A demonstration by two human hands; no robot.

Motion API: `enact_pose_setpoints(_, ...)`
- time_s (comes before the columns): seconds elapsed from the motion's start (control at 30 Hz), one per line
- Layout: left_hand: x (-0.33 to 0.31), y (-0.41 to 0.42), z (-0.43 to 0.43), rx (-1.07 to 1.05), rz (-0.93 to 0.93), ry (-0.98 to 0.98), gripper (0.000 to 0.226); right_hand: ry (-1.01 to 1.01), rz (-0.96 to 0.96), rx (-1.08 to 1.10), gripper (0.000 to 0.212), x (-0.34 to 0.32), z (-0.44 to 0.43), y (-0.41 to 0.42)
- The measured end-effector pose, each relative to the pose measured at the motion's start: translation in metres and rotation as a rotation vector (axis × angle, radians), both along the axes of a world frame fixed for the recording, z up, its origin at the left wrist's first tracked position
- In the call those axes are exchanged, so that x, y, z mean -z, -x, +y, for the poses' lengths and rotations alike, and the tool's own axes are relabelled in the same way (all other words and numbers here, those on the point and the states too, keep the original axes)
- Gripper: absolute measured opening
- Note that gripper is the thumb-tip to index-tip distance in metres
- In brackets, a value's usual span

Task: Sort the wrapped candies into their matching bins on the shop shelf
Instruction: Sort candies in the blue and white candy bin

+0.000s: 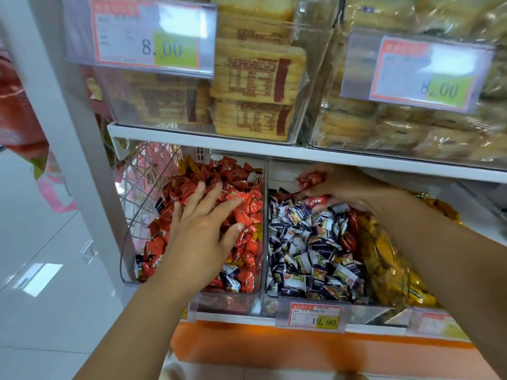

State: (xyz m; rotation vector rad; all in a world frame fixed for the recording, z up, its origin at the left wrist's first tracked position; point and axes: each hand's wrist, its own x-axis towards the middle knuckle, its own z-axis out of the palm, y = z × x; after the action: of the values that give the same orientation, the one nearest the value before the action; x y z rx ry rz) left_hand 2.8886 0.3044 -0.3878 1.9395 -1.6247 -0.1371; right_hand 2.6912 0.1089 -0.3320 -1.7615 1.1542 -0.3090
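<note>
Currently I read a white shelf board [192,138] crossing the view just above centre. At 12 o'clock, a clear upper bin [299,111] holds stacked biscuit packs, with a price tag [153,34] marked 8.00 at 11 o'clock and a second tag [419,72] at 2 o'clock. White glossy floor tiles [41,270] fill 8 o'clock; an orange base panel [274,349] runs along 6 o'clock.

Below the board, the left bin [227,301] at 7 o'clock carries mostly red candies [247,204], with a few navy-and-white ones mixed in. The middle bin [279,174] at 5 o'clock carries navy-and-white candies [310,242], with yellow candies [389,259] at 4 o'clock. A 19.90 tag [315,316] sits on its front edge.

My left hand [203,231] lies palm down on the red candies, fingers straight and spread, grasping nothing. My right hand [343,187] is at the back of the middle bin, at 3 o'clock, fingers curled around several red-wrapped pieces [311,179], just above the navy-and-white pile.
</note>
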Motion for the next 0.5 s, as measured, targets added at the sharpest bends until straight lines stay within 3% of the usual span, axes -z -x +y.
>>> enact_pose_setpoints(0.27,-0.003,0.002,0.009,-0.086,-0.023,0.019,0.059,-0.014,-0.127,-0.109,0.025,-0.021,0.03,-0.044)
enact_pose_setpoints(0.3,-0.003,0.0,0.009,-0.106,-0.02,0.035,0.062,-0.037,-0.109,-0.147,0.03,-0.023,0.032,-0.054)
enact_pose_setpoints(0.37,-0.002,-0.004,0.011,-0.126,0.001,0.058,0.069,-0.034,-0.022,-0.203,0.062,-0.024,0.027,-0.068)
enact_pose_setpoints(0.4,-0.001,-0.006,0.012,-0.121,0.01,0.051,0.071,-0.012,0.01,-0.164,0.069,-0.022,0.024,-0.069)
enact_pose_setpoints(0.5,0.003,-0.006,0.011,-0.073,-0.004,0.011,0.075,0.23,0.128,0.047,0.048,-0.013,0.015,-0.044)
